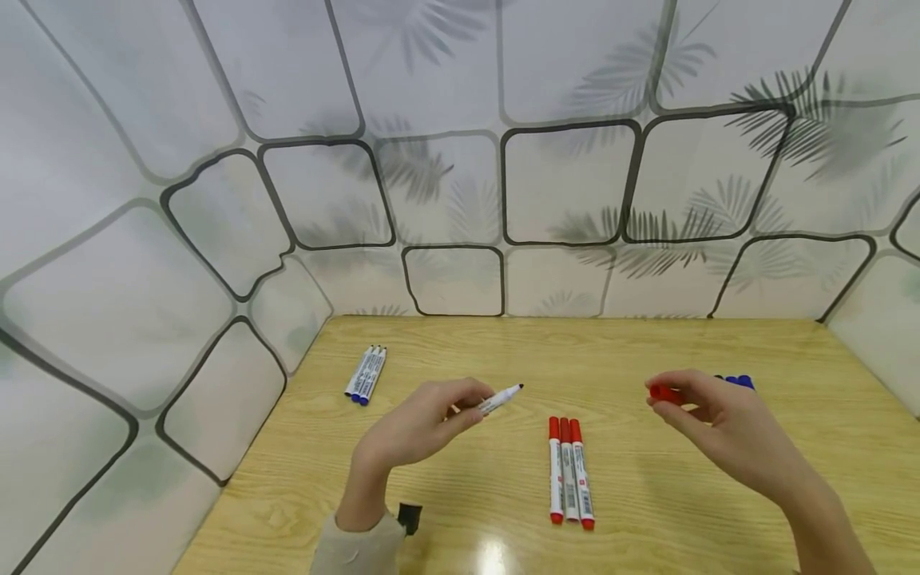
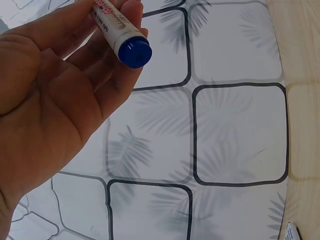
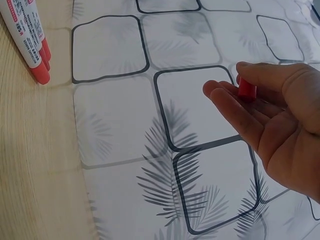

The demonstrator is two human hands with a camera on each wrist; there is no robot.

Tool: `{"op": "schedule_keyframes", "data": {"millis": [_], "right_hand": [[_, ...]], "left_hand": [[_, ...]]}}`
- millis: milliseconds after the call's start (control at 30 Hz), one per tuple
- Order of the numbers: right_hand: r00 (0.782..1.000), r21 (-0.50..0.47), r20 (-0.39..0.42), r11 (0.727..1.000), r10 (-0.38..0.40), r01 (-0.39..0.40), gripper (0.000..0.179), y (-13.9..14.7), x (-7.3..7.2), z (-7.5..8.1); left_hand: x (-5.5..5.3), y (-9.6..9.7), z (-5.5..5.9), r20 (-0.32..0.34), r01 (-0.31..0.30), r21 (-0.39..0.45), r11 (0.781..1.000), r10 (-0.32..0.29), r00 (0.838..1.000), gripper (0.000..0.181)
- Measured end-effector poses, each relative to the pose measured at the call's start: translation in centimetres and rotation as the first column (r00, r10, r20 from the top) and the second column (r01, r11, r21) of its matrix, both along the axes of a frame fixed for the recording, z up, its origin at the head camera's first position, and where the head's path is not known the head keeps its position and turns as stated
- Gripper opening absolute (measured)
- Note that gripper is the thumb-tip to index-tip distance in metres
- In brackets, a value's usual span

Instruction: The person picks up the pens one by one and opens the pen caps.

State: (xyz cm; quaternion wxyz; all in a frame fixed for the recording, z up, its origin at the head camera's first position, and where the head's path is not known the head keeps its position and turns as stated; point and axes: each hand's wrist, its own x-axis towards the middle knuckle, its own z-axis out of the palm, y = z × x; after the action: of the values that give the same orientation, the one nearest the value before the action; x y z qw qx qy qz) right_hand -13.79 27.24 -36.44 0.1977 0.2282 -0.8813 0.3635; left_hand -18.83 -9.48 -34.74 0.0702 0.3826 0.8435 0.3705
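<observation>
My left hand (image 1: 424, 423) pinches a whiteboard marker (image 1: 501, 398) with a white barrel. Its bare dark tip points up and to the right, away from the hand. The marker's blue end (image 2: 135, 52) shows in the left wrist view. On the right, my right hand (image 1: 726, 427) holds a red cap (image 3: 247, 90) between thumb and fingers. Between the hands, three red-capped markers (image 1: 568, 471) lie side by side on the table.
Three uncapped markers (image 1: 366, 374) with blue ends lie together at the back left of the wooden table (image 1: 460, 343). Several blue caps (image 1: 740, 381) are partly hidden behind the right hand. A patterned wall (image 1: 453, 200) borders the table's back and sides.
</observation>
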Motion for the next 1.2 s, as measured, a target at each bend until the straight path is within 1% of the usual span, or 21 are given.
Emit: {"op": "schedule_keyframes", "data": {"millis": [200, 333, 500, 700, 967, 1067, 1200], "right_hand": [[1.000, -0.014, -0.010, 1.000, -0.001, 0.001, 0.036, 0.12, -0.10, -0.04], [1.000, -0.013, -0.004, 1.000, -0.002, 0.002, 0.035, 0.12, -0.13, -0.02], [1.000, 0.008, -0.017, 1.000, -0.004, 0.004, 0.035, 0.01, -0.16, -0.02], [0.999, 0.015, -0.030, 1.000, -0.009, 0.010, 0.036, 0.05, -0.08, -0.19], [1.000, 0.011, -0.022, 1.000, 0.004, -0.004, 0.033, 0.11, -0.04, -0.47], [1.000, 0.016, -0.026, 1.000, 0.004, -0.004, 0.033, 0.06, -0.06, -0.44], [1.000, 0.029, -0.010, 1.000, -0.003, 0.004, 0.032, 0.02, -0.02, -0.36]], "left_hand": [[0.01, -0.05, 0.00, 0.009, -0.021, 0.004, 1.000, 0.021, 1.000, 0.023], [-0.16, -0.11, -0.15, -0.004, -0.024, 0.022, 0.999, 0.024, 1.000, 0.022], [-0.30, -0.16, -0.36, -0.019, -0.031, 0.029, 0.999, 0.031, 0.999, 0.021], [-0.32, -0.18, -0.40, -0.009, -0.057, 0.020, 0.998, 0.057, 0.998, 0.021], [-0.45, -0.51, -0.55, -0.009, -0.072, 0.021, 0.997, 0.073, 0.997, 0.022], [-0.53, -0.67, -0.59, -0.002, -0.084, 0.023, 0.996, 0.085, 0.996, 0.024], [-0.63, -0.94, -0.71, 0.010, -0.098, 0.030, 0.995, 0.098, 0.995, 0.024]]}}
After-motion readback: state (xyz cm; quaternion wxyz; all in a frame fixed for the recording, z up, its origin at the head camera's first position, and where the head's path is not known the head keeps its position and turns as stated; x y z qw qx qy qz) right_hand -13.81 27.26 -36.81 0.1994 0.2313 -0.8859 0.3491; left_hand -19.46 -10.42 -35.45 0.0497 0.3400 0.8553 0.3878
